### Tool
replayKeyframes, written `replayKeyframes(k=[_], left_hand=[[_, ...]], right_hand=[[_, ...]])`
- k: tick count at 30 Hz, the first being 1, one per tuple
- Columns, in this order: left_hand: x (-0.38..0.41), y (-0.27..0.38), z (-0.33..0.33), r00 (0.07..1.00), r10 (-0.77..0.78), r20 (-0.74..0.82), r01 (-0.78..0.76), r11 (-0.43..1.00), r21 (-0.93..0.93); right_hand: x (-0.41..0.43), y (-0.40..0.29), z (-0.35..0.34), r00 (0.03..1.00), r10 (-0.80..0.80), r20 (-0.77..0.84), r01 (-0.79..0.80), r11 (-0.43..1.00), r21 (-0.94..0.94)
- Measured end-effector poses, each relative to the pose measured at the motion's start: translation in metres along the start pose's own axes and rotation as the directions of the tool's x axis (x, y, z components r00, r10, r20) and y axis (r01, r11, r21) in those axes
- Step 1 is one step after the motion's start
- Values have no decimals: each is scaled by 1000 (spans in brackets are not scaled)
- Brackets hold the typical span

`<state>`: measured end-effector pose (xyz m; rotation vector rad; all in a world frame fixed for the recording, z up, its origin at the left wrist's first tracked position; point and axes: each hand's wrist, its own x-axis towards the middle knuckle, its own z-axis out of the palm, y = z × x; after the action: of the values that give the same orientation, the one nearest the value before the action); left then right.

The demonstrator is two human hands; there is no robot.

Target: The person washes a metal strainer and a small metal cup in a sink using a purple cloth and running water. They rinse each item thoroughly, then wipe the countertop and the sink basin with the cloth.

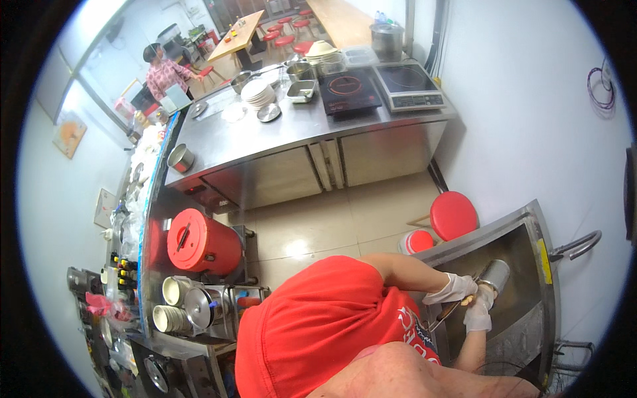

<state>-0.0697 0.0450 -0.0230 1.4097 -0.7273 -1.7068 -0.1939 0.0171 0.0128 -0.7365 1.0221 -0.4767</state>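
Observation:
Gloved in translucent plastic, my left hand (pixel 460 288) is closed around a thin, long-handled tool (pixel 446 312) with a brown grip, over the stainless steel sink (pixel 540 298). Just below and right of it, my right hand (pixel 481 304), also gloved, is at the mouth of a shiny metal cylindrical container (pixel 496 274). The container lies tilted over the basin. Whether the handle belongs to it cannot be told. The right fingers are partly hidden at its mouth, so their grip is unclear.
A curved faucet (pixel 577 246) juts from the wall side. Beyond the sink's left edge are a red stool (pixel 453 216) and a red-lidded bucket (pixel 419 242). A steel counter (pixel 298 129) holds induction cookers and dishes. A big red lidded barrel (pixel 204 244) stands left; another person (pixel 168 77) is far off.

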Motion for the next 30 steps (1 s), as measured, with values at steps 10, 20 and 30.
replayKeyframes(k=[10, 20, 30], left_hand=[[23, 11, 25, 993, -85, 77, 85, 996, 5], [18, -14, -12, 1000, -20, -4, 20, 999, -29], [-12, -5, -10, 924, 63, 377, 23, 975, -219]], right_hand=[[95, -8, -126, 830, -558, -10, 268, 413, -871], [68, 18, -24, 992, -110, 56, 119, 976, -181], [97, 13, -54, 449, -879, -161, 288, 313, -905]])
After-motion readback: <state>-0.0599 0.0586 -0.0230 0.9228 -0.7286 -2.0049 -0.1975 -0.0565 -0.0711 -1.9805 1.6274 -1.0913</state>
